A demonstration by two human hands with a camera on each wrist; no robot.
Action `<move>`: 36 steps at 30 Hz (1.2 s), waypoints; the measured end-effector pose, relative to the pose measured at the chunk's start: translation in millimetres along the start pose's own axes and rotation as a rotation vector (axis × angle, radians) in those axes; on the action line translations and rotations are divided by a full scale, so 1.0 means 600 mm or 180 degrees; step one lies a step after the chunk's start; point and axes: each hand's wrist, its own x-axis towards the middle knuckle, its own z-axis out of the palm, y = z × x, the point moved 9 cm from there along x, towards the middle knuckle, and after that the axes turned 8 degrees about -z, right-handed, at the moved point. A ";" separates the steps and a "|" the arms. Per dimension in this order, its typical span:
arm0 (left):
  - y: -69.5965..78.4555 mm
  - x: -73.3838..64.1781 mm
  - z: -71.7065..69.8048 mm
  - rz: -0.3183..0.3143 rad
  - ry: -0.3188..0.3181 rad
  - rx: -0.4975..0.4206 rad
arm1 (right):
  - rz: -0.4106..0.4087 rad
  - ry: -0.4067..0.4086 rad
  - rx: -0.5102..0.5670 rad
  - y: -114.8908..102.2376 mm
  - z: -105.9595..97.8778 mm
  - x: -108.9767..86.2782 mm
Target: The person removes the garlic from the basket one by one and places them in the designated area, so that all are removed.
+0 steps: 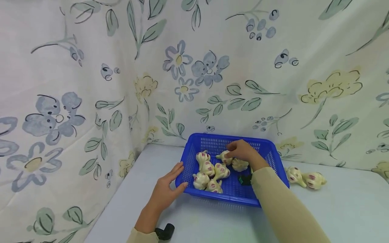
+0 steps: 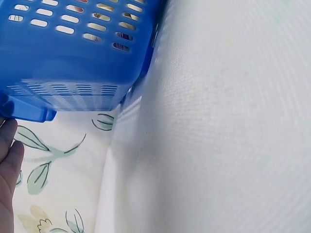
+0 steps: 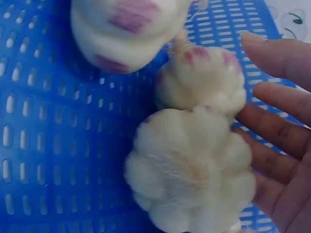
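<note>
Right grip (image 1: 244, 152) lies by garlic (image 1: 224, 157), with room inside basket's rim (image 1: 223, 199).

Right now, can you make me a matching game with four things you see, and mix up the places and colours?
1. Plastic basket
2. Floral cloth
3. Left grip
4. Right grip

A. Inside the basket, by garlic bulbs
B. Hanging behind the white table
C. At the basket's left rim
D. Blue and slotted

Right pairs: 1-D, 2-B, 3-C, 4-A
</note>
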 end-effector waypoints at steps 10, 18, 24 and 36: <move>0.001 0.001 0.000 -0.0079 -0.0030 -0.0007 | 0.0006 -0.0100 -0.0162 0.003 0.017 0.004; 0.000 0.000 0.000 -0.0079 -0.0010 0.0009 | -0.0057 -0.0377 -0.0326 0.003 0.037 0.002; 0.001 0.000 -0.001 -0.0046 -0.0006 -0.0015 | -0.0059 -0.0427 -0.0373 0.003 0.041 0.003; -0.002 0.001 0.002 -0.0036 -0.0024 -0.0071 | -0.0020 -0.0420 -0.0419 0.014 0.043 0.009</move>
